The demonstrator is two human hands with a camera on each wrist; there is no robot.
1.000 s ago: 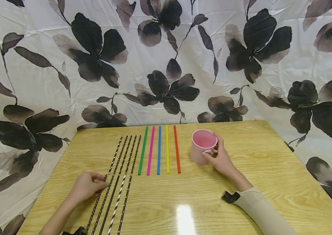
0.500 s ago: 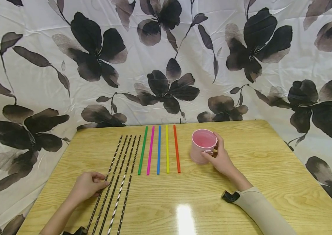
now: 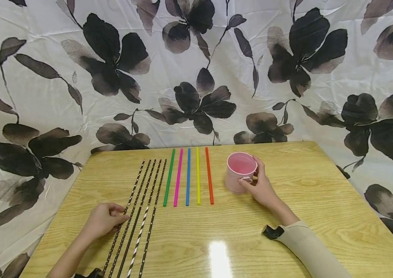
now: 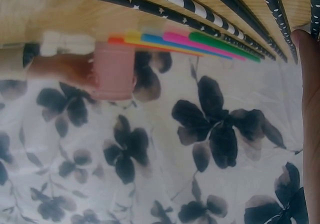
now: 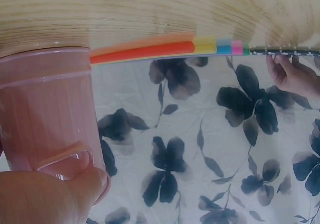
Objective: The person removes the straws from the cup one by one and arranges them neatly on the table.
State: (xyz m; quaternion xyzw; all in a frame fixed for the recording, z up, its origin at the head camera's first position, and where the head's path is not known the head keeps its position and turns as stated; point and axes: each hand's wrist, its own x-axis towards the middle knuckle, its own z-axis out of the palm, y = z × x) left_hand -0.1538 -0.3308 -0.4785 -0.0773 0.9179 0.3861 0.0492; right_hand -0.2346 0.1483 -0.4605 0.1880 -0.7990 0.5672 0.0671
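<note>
My right hand (image 3: 260, 189) holds a pink mug (image 3: 234, 178) upright on the table, its thumb at the small handle and its fingers on the right side. At the left, my left hand (image 3: 100, 222) pinches the upper part of the leftmost near straw (image 3: 113, 245), black with white marks. Beside that straw lie more black ones, including a plain black straw (image 3: 129, 243) and a white-striped straw (image 3: 139, 239). In the left wrist view, the thumb (image 4: 306, 46) shows at the right edge, among the patterned straws.
Beyond them lies a row of short patterned straws (image 3: 136, 181). To its right lie a green straw (image 3: 169, 177), a magenta straw (image 3: 178, 177), a blue straw (image 3: 188, 177), a yellow straw (image 3: 198, 177) and a red straw (image 3: 209, 177). A floral cloth (image 3: 168, 135) hangs behind the wooden table (image 3: 182, 239).
</note>
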